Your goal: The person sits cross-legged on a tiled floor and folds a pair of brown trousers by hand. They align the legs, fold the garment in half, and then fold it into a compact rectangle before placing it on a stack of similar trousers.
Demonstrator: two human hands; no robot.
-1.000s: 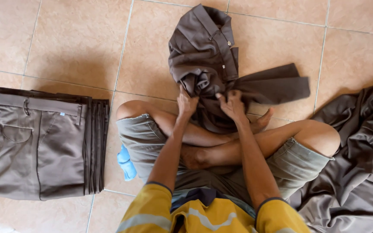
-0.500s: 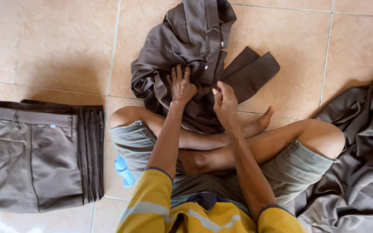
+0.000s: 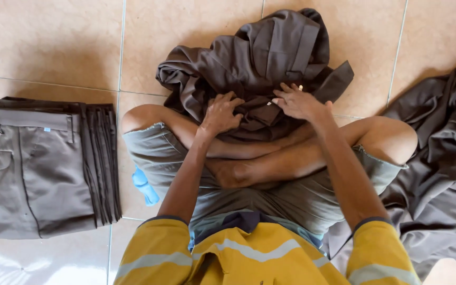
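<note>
Crumpled dark brown trousers (image 3: 262, 68), heaped on the tiled floor (image 3: 54, 42) just beyond crossed shins, lower edge drawn onto the legs; waistband and belt loops uppermost, bunched rather than flat, apparently gathered for sorting out. Left hand (image 3: 221, 113) on the near left part of the heap, fingers curled and closed into a fold of the cloth. Right hand (image 3: 299, 103) on the near right part, fingers spread and partly bent, pressing or pinching the fabric beside a small pale button or fastener; whether truly gripping, cannot tell. Both forearms reaching forward over bare knees, so the cloth sits within easy reach of a cross-legged seat. Stack of folded brown trousers (image 3: 43, 163) to the left, well apart from the heap, edges squared, waistbands aligned, evidently laid aside in order. Loose pile of dark brown garments (image 3: 444, 174) to the right, unfolded, touching the right knee. Small blue object (image 3: 144, 186) on the floor beside the left thigh, kind unclear. Yellow top with pale stripes (image 3: 249, 253) nearest the camera.
</note>
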